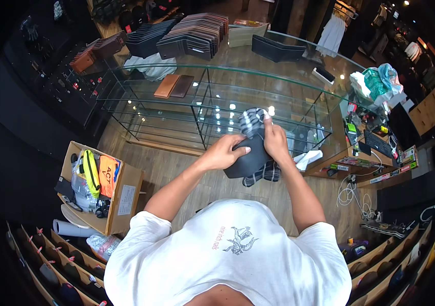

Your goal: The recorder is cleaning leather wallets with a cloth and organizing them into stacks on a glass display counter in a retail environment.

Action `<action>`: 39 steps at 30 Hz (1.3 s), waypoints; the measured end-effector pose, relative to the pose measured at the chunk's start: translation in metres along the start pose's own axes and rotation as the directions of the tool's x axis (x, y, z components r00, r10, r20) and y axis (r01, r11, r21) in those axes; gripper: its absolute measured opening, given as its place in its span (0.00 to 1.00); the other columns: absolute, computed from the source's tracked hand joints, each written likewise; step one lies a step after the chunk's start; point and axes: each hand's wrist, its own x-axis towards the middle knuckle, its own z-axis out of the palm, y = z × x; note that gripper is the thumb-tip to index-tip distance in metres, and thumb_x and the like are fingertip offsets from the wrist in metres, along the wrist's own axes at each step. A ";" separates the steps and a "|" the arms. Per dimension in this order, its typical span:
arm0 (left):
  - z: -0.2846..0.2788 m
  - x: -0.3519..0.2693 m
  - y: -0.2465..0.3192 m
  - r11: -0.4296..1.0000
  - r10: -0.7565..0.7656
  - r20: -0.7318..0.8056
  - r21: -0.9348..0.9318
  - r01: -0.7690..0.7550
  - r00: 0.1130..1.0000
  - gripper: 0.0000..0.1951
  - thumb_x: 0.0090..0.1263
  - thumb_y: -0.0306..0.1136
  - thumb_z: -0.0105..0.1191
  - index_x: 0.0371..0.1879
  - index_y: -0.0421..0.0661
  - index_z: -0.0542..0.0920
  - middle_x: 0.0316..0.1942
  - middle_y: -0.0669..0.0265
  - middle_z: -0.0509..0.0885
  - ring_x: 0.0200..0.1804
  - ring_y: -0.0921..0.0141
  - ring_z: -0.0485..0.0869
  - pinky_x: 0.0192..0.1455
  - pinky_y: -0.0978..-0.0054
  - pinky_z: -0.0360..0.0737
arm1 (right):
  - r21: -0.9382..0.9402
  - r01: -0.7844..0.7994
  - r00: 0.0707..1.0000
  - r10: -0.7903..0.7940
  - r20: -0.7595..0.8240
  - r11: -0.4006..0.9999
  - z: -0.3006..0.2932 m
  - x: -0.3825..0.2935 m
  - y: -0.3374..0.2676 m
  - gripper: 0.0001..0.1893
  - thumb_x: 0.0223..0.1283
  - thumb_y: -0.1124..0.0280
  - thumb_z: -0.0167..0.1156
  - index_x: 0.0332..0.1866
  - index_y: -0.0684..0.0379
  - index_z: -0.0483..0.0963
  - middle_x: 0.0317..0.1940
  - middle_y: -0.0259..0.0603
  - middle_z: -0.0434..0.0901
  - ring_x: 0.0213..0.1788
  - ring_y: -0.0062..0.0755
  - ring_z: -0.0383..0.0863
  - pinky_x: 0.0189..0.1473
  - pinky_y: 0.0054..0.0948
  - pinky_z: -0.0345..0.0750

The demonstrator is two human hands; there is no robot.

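My left hand (225,152) grips a black wallet (251,155), apparently leather, with the thumb lying across its face. Against the wallet's upper right edge, my right hand (276,140) holds a black-and-white plaid cloth (252,119). The thumb of that hand points up along the cloth, which is bunched above the wallet. More plaid cloth hangs out below the wallet, under the right wrist. Both hands are in front of my chest, at the near side of a glass display case (156,114). The fingers behind the wallet are hidden.
Rows of wallets (194,36) and an open black wallet (278,49) stand on the glass top. A brush (323,75) lies to the right. A cardboard box (125,191) with bright items is at left. A desk with a keyboard (378,143) is at right, with cables (349,193) below.
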 end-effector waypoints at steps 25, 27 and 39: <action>0.021 0.008 -0.031 0.949 -0.067 -0.237 -0.315 -0.012 0.969 0.22 0.75 0.24 0.56 0.66 0.31 0.75 0.54 0.55 0.89 0.53 0.72 0.86 0.58 0.73 0.81 | 0.175 0.023 0.927 0.045 -0.373 0.984 -0.028 0.021 0.047 0.28 0.81 0.49 0.48 0.43 0.70 0.76 0.33 0.62 0.83 0.39 0.64 0.83 0.44 0.53 0.76; 0.015 0.011 -0.042 0.921 -0.070 -0.250 -0.388 -0.033 0.966 0.22 0.76 0.23 0.55 0.68 0.31 0.72 0.50 0.58 0.90 0.49 0.73 0.87 0.54 0.74 0.82 | -0.116 0.070 0.932 -0.107 -0.347 0.991 -0.047 -0.003 0.015 0.21 0.75 0.60 0.54 0.54 0.74 0.71 0.52 0.68 0.76 0.55 0.69 0.76 0.59 0.54 0.72; 0.033 0.018 -0.048 0.989 0.075 -0.160 -0.115 -0.095 0.984 0.22 0.75 0.26 0.57 0.66 0.33 0.75 0.46 0.60 0.89 0.46 0.76 0.85 0.51 0.75 0.80 | -0.278 0.597 0.746 -0.648 -0.152 0.752 -0.012 -0.035 -0.023 0.10 0.55 0.70 0.72 0.39 0.57 0.80 0.56 0.45 0.75 0.62 0.53 0.71 0.63 0.47 0.69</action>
